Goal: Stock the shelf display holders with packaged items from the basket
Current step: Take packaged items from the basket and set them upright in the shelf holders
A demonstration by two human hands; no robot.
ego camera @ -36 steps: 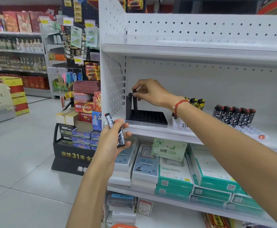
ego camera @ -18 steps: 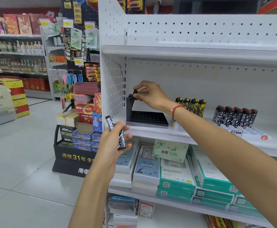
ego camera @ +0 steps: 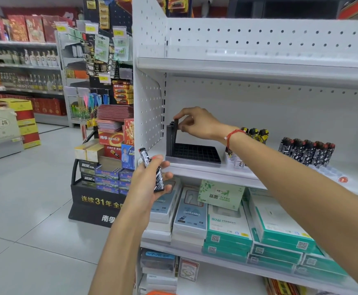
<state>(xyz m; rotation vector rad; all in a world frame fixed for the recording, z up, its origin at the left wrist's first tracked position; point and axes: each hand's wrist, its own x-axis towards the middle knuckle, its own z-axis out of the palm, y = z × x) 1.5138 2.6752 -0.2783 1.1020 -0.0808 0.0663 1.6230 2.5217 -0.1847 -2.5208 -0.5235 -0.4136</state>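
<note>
A black grid display holder [ego camera: 195, 154] sits at the left end of the white middle shelf [ego camera: 207, 172]. A few black lighters [ego camera: 172, 133] stand in its far-left column. My right hand [ego camera: 197, 124] pinches the top of one of these lighters with fingertips and thumb. My left hand [ego camera: 150, 179] is lower, in front of the shelf edge, and grips a small bunch of black patterned lighters [ego camera: 152, 171], one sticking up above my fingers. An orange sliver at the bottom edge may be the basket [ego camera: 161, 293].
Further right on the same shelf stand yellow-and-black lighters [ego camera: 255, 134] and a row of black-and-white lighters [ego camera: 308, 152] in clear holders. Boxed cable packs [ego camera: 227, 226] fill the shelf below. A battery display stand [ego camera: 101, 167] stands left of the shelf unit, with open floor beyond.
My right hand has stayed at the holder's left column, pinching a lighter there. My left hand with its bunch has barely moved.
</note>
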